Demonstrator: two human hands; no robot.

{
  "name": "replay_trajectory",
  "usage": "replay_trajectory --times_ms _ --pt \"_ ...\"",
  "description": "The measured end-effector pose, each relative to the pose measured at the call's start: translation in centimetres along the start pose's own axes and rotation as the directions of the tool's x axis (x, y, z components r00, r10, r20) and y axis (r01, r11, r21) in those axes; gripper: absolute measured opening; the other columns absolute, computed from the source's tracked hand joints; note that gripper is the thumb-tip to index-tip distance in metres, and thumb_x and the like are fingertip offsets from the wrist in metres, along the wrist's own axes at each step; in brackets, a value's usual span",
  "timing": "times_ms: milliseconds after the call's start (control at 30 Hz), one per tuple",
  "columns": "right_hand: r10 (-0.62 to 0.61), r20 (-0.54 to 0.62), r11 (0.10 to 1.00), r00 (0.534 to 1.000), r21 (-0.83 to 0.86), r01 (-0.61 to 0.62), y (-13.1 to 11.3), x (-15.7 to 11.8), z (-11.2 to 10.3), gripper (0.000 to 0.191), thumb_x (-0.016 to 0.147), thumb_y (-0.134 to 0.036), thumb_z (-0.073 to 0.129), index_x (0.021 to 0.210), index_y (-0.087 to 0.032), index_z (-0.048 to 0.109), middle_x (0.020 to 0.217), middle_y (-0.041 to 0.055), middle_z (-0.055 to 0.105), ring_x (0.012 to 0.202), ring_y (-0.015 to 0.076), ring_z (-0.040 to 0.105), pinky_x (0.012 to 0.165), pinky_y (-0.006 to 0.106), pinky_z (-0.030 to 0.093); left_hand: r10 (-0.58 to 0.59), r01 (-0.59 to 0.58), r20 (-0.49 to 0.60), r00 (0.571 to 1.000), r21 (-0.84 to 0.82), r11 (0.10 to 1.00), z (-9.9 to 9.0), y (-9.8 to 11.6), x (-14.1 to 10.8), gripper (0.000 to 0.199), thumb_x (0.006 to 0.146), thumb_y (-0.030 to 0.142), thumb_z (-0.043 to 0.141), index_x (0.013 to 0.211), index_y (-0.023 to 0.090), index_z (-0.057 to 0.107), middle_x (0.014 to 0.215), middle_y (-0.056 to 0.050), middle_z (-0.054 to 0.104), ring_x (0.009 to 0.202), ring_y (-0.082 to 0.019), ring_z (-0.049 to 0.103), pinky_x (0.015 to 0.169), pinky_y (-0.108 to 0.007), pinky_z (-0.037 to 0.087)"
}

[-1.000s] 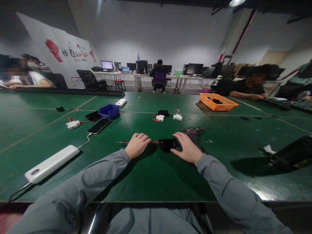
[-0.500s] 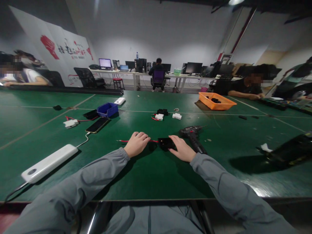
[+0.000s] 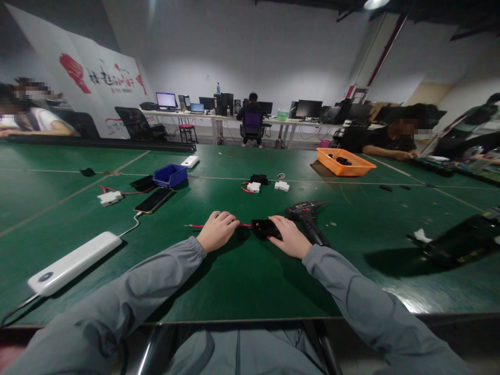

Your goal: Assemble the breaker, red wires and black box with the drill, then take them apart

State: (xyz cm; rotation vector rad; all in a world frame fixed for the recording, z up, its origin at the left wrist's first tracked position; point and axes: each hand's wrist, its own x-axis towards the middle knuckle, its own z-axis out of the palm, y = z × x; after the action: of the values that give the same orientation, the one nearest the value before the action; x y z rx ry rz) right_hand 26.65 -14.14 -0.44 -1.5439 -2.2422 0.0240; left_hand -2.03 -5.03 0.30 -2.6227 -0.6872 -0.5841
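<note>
My left hand (image 3: pixel 217 230) is closed over a red wire (image 3: pixel 245 225), whose bare end sticks out to the left of the fingers. The wire runs into the left side of a small black box (image 3: pixel 261 228). My right hand (image 3: pixel 291 238) grips the right part of that box, thumb at its near side and fingers over the top. A small dark piece (image 3: pixel 242 234) lies under the wire between the hands. Just right of my right hand is a black power screwdriver (image 3: pixel 308 219), its bit pointing away to the right.
Farther up the green table (image 3: pixel 219 302) lie white connector blocks (image 3: pixel 282 186), a blue bin (image 3: pixel 170 175) and an orange tray (image 3: pixel 345 161) with black parts. A phone (image 3: pixel 154 201) and a white power bank (image 3: pixel 74 264) are on the left, a dark bottle-like object (image 3: pixel 461 242) on the right.
The view has shifted slightly, so the table things appear a little farther left. Both hands keep their hold, and the black box's top now looks glossier.
</note>
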Motion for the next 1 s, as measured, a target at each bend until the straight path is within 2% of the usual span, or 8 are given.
replay_trajectory --times_ms 200,367,467,533,633,733,800,1000 --pt "0.025 -0.008 0.999 1.000 -0.039 -0.025 0.2 -0.1 0.3 0.063 0.090 -0.041 0.056 0.146 -0.019 0.035 0.144 0.0162 0.041 0.132 0.0324 0.042 0.109 0.049 0.035 0.011 -0.011 -0.020 1.000 0.001 1.000 0.2 -0.1 0.0 0.023 0.094 0.020 0.047 0.110 0.021 0.064 0.105 -0.009 0.066 0.102 -0.024 0.058 0.088 -0.043 0.039" --pt "-0.021 -0.108 0.999 0.994 -0.043 0.016 -0.6 -0.2 -0.6 0.067 0.088 -0.043 0.059 0.145 -0.020 0.034 0.147 0.0176 0.038 0.135 0.0341 0.037 0.109 0.052 0.034 0.043 -0.041 -0.069 0.997 0.030 0.999 -0.5 0.1 0.1 0.025 0.093 0.020 0.047 0.113 0.021 0.063 0.114 -0.010 0.064 0.114 -0.026 0.054 0.107 -0.053 0.030" --pt "-0.125 -0.212 0.992 0.969 -0.012 0.125 -1.6 -0.3 -1.4 0.044 0.088 -0.033 0.058 0.129 -0.018 0.049 0.134 0.0167 0.050 0.125 0.0311 0.045 0.103 0.048 0.038 0.126 -0.124 -0.084 0.988 0.027 0.992 -1.6 1.2 0.0 0.023 0.095 0.021 0.046 0.111 0.019 0.062 0.118 -0.010 0.062 0.119 -0.027 0.051 0.107 -0.051 0.032" --pt "-0.225 -0.237 0.973 0.945 -0.007 0.230 -2.5 -0.4 -1.4 0.015 0.089 -0.025 0.053 0.101 -0.018 0.059 0.109 0.0134 0.061 0.105 0.0266 0.054 0.089 0.042 0.044 0.207 -0.211 -0.082 0.975 -0.047 0.976 -2.2 2.5 -0.3 0.018 0.095 0.025 0.047 0.096 0.018 0.063 0.106 -0.009 0.065 0.104 -0.023 0.056 0.092 -0.042 0.042" --pt "-0.453 -0.129 0.891 0.882 -0.052 0.450 -4.2 -0.9 -0.1 0.020 0.088 -0.019 0.048 0.068 -0.021 0.053 0.072 0.0056 0.059 0.073 0.0193 0.053 0.067 0.034 0.040 0.326 -0.327 -0.049 0.944 -0.261 0.908 -2.7 5.2 -1.1 0.028 0.094 0.032 0.048 0.071 0.019 0.057 0.072 -0.004 0.059 0.073 -0.017 0.055 0.067 -0.033 0.041" --pt "-0.657 0.064 0.753 0.751 0.001 0.658 -5.9 -1.4 1.8 0.030 0.086 -0.026 0.050 0.057 -0.022 0.048 0.056 0.0012 0.055 0.057 0.0155 0.048 0.055 0.032 0.031 0.444 -0.428 -0.071 0.893 -0.437 0.791 -2.8 7.1 -1.7 0.037 0.095 0.036 0.044 0.063 0.019 0.053 0.063 -0.003 0.055 0.062 -0.014 0.052 0.057 -0.031 0.036" --pt "-0.690 0.156 0.723 0.707 0.086 0.686 -6.9 -1.6 2.7 0.034 0.084 -0.031 0.054 0.053 -0.021 0.047 0.052 -0.0004 0.055 0.052 0.0139 0.049 0.051 0.031 0.027 0.485 -0.447 -0.066 0.872 -0.509 0.736 -2.7 7.6 -1.9 0.043 0.096 0.038 0.041 0.059 0.019 0.053 0.060 -0.002 0.056 0.056 -0.013 0.052 0.052 -0.031 0.032" --pt "-0.598 0.232 0.802 0.768 0.185 0.568 -7.4 -1.2 2.5 0.026 0.077 -0.028 0.061 0.055 -0.020 0.050 0.055 -0.0016 0.060 0.054 0.0119 0.053 0.051 0.028 0.026 0.464 -0.364 0.060 0.884 -0.537 0.761 -2.5 6.7 -1.5 0.050 0.099 0.041 0.038 0.059 0.018 0.056 0.061 -0.003 0.062 0.054 -0.012 0.055 0.048 -0.030 0.028"
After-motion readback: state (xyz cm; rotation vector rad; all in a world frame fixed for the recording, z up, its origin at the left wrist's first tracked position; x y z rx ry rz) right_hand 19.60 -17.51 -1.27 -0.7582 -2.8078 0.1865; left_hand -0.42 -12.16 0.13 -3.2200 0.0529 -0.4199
